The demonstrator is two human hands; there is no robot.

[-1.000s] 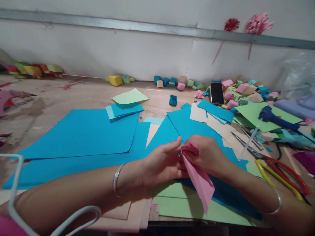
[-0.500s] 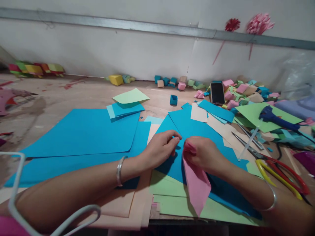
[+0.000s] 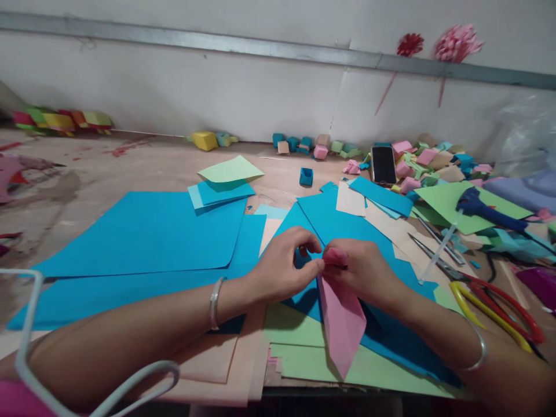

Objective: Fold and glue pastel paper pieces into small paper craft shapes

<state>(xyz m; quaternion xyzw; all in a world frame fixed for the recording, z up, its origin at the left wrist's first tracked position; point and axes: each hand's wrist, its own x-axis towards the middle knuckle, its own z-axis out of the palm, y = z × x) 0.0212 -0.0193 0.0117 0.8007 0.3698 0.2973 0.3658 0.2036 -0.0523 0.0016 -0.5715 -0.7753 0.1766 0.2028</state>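
Note:
My right hand [image 3: 362,269] is closed around the top of a folded sheet of pink paper [image 3: 343,327]. A rolled or bent pink end shows above its fingers, and the long pointed part hangs down toward the table's front edge. My left hand [image 3: 289,260] meets it from the left, with curled fingers. Its thumb and index fingertips come together at the paper's upper edge; the exact contact is partly hidden. Beneath both hands lies a blue sheet [image 3: 365,231], over light green sheets [image 3: 295,327].
Large blue sheets [image 3: 174,231] lie to the left. On the right are scissors [image 3: 499,307], a blue glue gun [image 3: 490,211] and a phone [image 3: 384,165]. Behind them spreads a pile of small paper pieces [image 3: 434,159]. A small blue paper box [image 3: 306,176] stands mid-table. White bent tubing [image 3: 30,324] crosses the lower left.
My left hand has moved right, its thumb now reaching the pink paper beside my right hand. The hanging pink paper has shifted slightly left.

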